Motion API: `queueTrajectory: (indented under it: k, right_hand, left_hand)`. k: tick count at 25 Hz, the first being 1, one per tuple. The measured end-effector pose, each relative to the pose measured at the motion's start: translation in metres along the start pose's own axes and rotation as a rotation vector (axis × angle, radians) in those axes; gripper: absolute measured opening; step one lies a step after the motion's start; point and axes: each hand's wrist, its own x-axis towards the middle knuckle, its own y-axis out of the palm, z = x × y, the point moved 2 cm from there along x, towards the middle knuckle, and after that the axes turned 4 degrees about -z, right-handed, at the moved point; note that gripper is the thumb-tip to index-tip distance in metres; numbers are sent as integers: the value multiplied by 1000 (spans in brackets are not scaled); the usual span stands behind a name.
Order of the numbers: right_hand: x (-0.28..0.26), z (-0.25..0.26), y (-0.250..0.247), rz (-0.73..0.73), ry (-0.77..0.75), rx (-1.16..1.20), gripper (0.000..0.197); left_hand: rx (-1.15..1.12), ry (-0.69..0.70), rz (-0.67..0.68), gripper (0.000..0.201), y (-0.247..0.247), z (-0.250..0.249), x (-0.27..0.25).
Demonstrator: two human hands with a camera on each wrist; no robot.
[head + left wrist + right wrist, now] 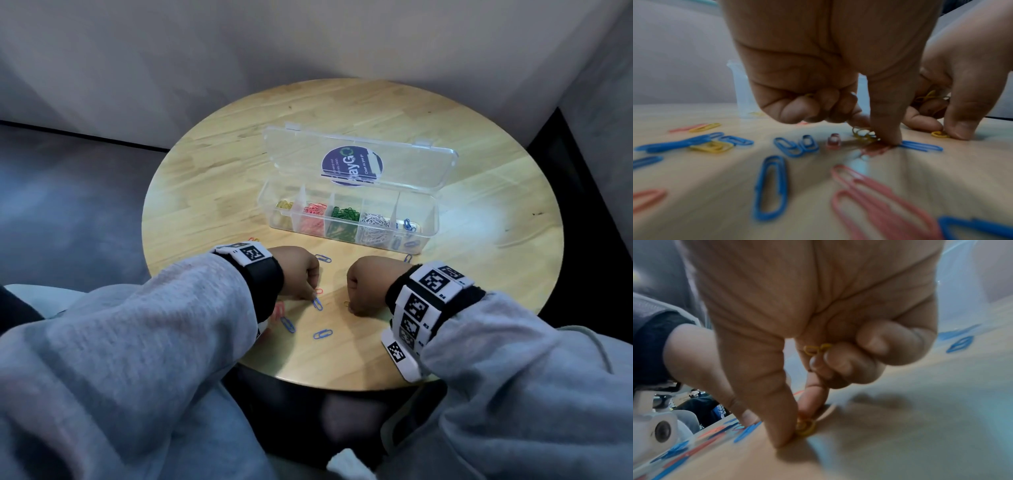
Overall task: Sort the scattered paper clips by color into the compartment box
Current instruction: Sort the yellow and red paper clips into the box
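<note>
Yellow paper clip (805, 426), light, thin and slippery, lies flat on the wooden table (376, 113) near the compartment box (349, 219); my right hand (368, 284) pinches its raised loop, more yellows curled inside. My left hand (296, 274) pinches another yellow clip (864, 134).

The round tabletop (342, 113) is pale wood with visible grain and a few dark knots, finished smooth with a soft sheen that picks up a light patch on the right. The rectangular compartment box (432, 219) is clear hard plastic, glossy, with a see-through lid wearing a round dark purple paper-looking sticker (352, 165). The blue paper clips (770, 188) look plastic-coated, smooth and slightly shiny, same for the pink paper clips (879, 203). Sleeves (144, 329) are grey, soft, matt knit cloth. The black wrist strap (267, 277) looks like matt fabric.
</note>
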Motion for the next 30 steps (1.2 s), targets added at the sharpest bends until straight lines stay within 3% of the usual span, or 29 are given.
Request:
queueTrajectory:
  k: [4, 6, 12, 17, 22, 30]
  right_hand:
    - [-2, -4, -2, 50, -28, 88, 6]
    - [-5, -8, -7, 69, -35, 183, 18]
    - [-5, -19, -13, 34, -27, 536, 21]
    - [-8, -6, -17, 18, -5, 865, 28]
    - [5, 28, -24, 57, 74, 1341, 28]
    - [32, 84, -31, 122, 193, 1286, 29]
  left_hand:
    - [-64, -2, 4, 16, 1, 6, -1]
    - [-168, -13, -8, 20, -4, 12, -3]
    - [-1020, -66, -82, 25, -44, 43, -13]
    - [-1445, -87, -253, 29, -63, 81, -33]
    - [-1614, -121, -254, 23, -60, 115, -39]
    - [-1574, -255, -109, 27, -56, 130, -28]
